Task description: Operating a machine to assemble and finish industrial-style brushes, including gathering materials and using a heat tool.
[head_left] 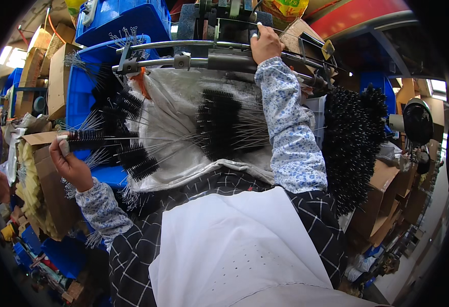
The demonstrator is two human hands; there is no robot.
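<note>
Holding, with the left hand [72,166], one black-bristled wire brush [89,138] just beyond the left edge of the white sack [168,112], with thumb and fingertips pinched together on the outer bristled end and with the wire stem pointing towards the sack. Having the right hand [266,45] at the metal rails [158,64] along the far side of the sack, with fingers partly bent; cannot tell whether gripping anything there. On the sack, a bundle of brushes [218,123]; left of the sack, a blue tub [79,97]; right of the sack, a dense mass of black bristles [352,143]. Probably light and springy, fairly stiff lengthwise but bendable sideways, prickly rather than slippery, hardly fragile; best taken by the bare stem near the bristles, to avoid crushing tufts or snagging neighbouring wires
</note>
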